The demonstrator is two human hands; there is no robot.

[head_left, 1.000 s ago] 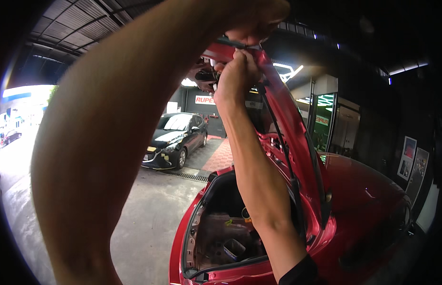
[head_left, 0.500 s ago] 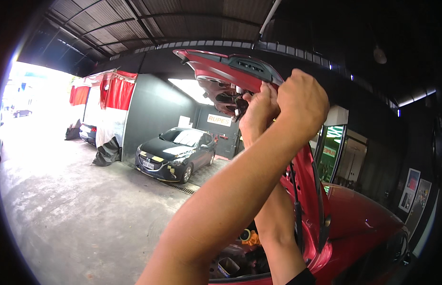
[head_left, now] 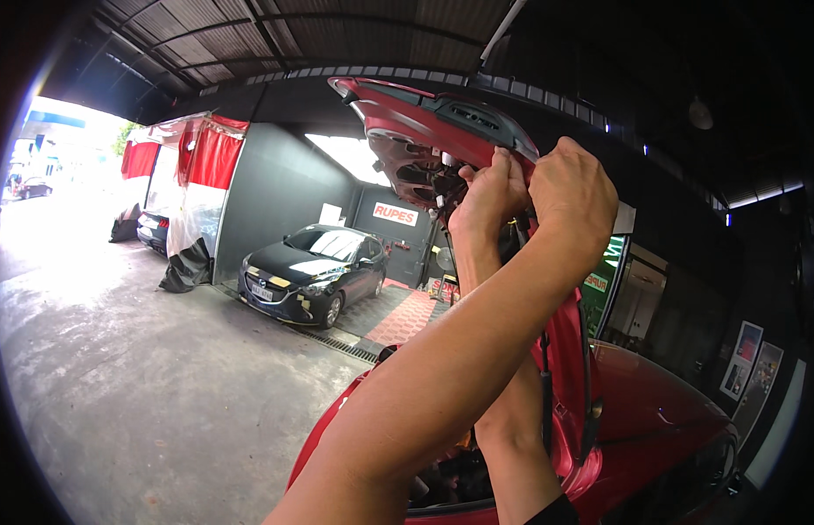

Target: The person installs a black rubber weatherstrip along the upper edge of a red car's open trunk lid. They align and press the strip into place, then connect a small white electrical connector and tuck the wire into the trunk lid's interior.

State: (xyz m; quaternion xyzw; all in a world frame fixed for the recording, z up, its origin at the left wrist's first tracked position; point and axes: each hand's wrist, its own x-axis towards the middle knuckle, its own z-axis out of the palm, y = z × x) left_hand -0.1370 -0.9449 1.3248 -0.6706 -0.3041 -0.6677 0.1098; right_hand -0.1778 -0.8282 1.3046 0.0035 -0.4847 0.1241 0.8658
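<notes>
My arms cross in front of me. My left hand (head_left: 575,194) is at the right, curled into a fist beside the edge of a raised red car lid (head_left: 416,118). Just left of it, my right hand (head_left: 490,199) is raised with bent fingers and the thumb toward the lid's underside. Whatever lies inside either hand is hidden. Dark inner parts and small fittings show under the lid, left of my right hand. Below, the red car body (head_left: 635,385) and a black strut (head_left: 547,385) stand beside my right forearm.
A dark car (head_left: 311,271) with yellow tape patches is parked beyond, by a grey wall (head_left: 284,192). Red-and-clear curtains (head_left: 206,157) hang at the left, near another dark car (head_left: 153,229). A floor drain (head_left: 341,344) crosses the concrete floor (head_left: 179,394).
My left hand has shifted slightly right and down, leaving a wider gap from my right hand. The view has turned a little, so more of the red car's near edge shows.
</notes>
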